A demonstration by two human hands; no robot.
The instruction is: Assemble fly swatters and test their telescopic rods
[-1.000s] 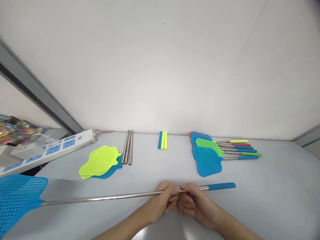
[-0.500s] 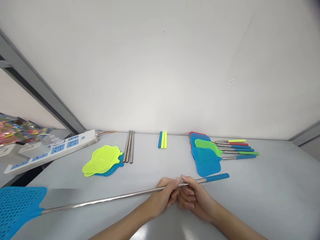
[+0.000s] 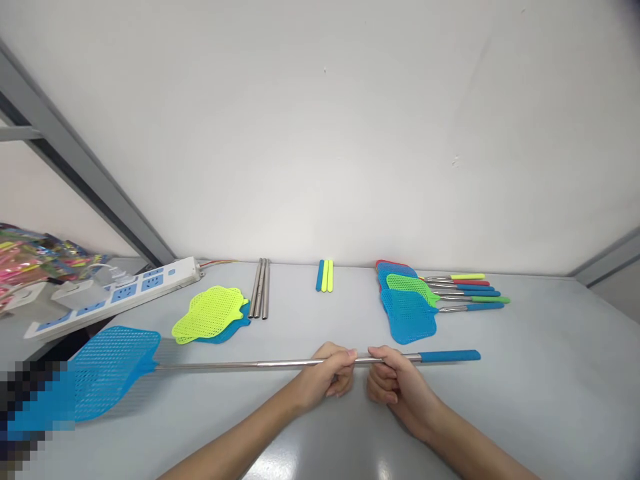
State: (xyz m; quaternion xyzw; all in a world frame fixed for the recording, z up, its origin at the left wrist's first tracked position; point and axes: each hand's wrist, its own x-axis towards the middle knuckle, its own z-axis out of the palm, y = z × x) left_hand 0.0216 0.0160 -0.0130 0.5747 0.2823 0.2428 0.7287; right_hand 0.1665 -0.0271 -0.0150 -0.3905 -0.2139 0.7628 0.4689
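Observation:
Both my hands grip a blue fly swatter (image 3: 220,366) by its extended metal rod, which lies nearly level across the front of the view. My left hand (image 3: 329,377) is closed on the middle of the rod. Close by, my right hand (image 3: 396,382) is closed on the rod just short of the blue handle grip (image 3: 450,357). A small gap shows between the two hands. The swatter's blue mesh head (image 3: 117,367) is out at the left, partly pixelated.
Behind my right hand lie stacked fly swatters (image 3: 411,317) with coloured grips. Loose yellow swatter heads (image 3: 213,313), several metal rods (image 3: 265,293) and three grip sleeves (image 3: 325,276) sit further left. A power strip (image 3: 125,295) and bagged colourful items (image 3: 40,263) are at the far left.
The swatter has swung from a slant to nearly level, its head moving up and right into fuller view. My hands have moved slightly apart along the rod.

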